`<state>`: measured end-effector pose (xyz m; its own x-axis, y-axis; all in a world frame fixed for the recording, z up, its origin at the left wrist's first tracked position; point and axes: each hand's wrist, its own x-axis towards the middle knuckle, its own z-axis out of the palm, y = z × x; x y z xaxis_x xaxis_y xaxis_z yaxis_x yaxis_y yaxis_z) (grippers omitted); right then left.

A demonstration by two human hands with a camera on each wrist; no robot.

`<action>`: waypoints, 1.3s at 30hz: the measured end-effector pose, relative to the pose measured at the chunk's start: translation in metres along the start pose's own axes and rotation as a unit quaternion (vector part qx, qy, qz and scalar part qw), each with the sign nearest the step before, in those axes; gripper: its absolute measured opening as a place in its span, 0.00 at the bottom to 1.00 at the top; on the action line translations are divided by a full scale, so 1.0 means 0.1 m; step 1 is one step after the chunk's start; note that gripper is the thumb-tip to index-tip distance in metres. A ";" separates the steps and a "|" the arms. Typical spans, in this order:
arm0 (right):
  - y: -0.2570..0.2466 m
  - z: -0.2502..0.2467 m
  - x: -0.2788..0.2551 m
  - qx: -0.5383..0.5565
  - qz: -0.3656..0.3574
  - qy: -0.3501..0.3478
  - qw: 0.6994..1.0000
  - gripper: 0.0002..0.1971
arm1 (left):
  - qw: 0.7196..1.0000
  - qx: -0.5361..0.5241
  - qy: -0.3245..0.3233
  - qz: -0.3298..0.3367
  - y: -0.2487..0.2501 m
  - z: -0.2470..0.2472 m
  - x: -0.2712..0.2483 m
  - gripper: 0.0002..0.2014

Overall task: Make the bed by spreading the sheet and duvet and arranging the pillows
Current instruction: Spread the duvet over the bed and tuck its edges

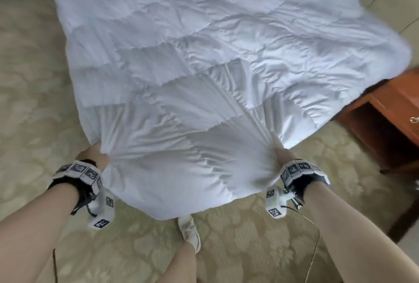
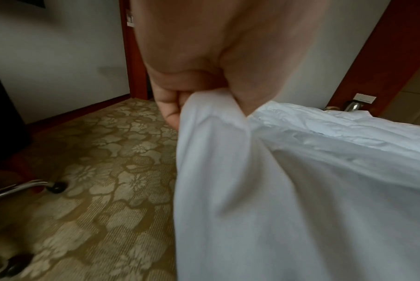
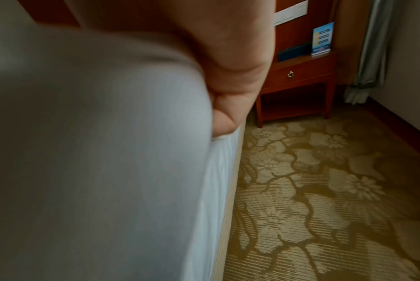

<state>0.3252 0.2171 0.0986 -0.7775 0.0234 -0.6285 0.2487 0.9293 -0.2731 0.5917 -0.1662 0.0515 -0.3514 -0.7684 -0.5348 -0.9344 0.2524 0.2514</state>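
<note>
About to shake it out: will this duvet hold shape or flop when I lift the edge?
Likely floppy: the duvet gathers into pleats where the left hand and right hand grip it. Probably light, since it billows. The smooth fabric may slip, so keep a full fist.

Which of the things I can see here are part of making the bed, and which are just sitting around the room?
Part of the job:
duvet, white and quilted
left hand, gripping the duvet's near edge
right hand, gripping the same edge

Just in the room:
wooden nightstand
blue card standing on it
kettle
chair leg with a caster
flowered carpet
</note>
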 end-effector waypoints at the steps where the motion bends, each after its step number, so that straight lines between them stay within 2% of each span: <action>1: 0.08 0.02 -0.11 0.000 0.004 -0.009 1.000 0.22 | 1.000 0.006 0.016 -0.003 -0.05 0.02 -0.09 0.21; 3: 0.33 0.11 -0.33 0.001 -0.011 -0.012 1.000 0.22 | 0.999 0.022 0.045 -0.003 -0.22 0.01 -0.30 0.22; 6: 0.53 0.18 -0.66 0.002 -0.022 0.020 1.000 0.21 | 0.998 0.025 0.053 0.023 -0.46 -0.11 -0.44 0.25; 9: 0.45 0.20 -0.94 0.020 -0.024 0.036 0.999 0.22 | 0.999 0.007 0.040 0.023 -0.68 -0.29 -0.63 0.31; 13: -0.04 0.21 -1.25 0.016 -0.049 0.039 0.998 0.25 | 0.997 -0.050 0.049 0.042 -0.81 -0.63 -0.72 0.36; 17: -1.00 0.40 -1.47 0.007 -0.103 0.025 0.994 0.25 | 0.996 -0.048 0.064 0.051 -0.98 -1.20 -0.43 0.29; 19: -1.66 0.58 -1.59 0.007 -0.129 0.010 0.992 0.24 | 0.995 -0.042 0.062 0.064 -1.14 -1.59 -0.19 0.27; 24: -3.25 1.08 -1.93 0.121 -0.183 -0.032 0.975 0.21 | 0.995 -0.038 0.079 0.052 -1.67 -2.60 0.58 0.25; 26: -3.71 1.24 -2.06 0.170 -0.189 -0.050 0.966 0.18 | 0.993 -0.038 0.094 0.057 -1.76 -2.94 0.88 0.25; 29: -4.36 1.42 -2.18 0.182 -0.202 -0.090 0.958 0.11 | 0.992 -0.050 0.094 0.066 -1.81 -3.39 1.33 0.24; 35: -5.60 1.58 -1.72 0.237 -0.181 -0.122 0.947 0.14 | 0.990 -0.058 0.098 0.081 -1.63 -4.04 2.37 0.23; 39: -6.74 1.65 -1.12 0.237 -0.197 -0.121 0.944 0.15 | 0.988 -0.075 0.114 0.074 -1.35 -4.55 3.27 0.22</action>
<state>0.3396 -0.4726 0.2327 -0.7226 -0.4273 -0.5434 0.2432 0.5787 -0.7784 0.6296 -0.7193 0.2093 -0.4444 -0.8468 -0.2924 -0.8489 0.2937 0.4395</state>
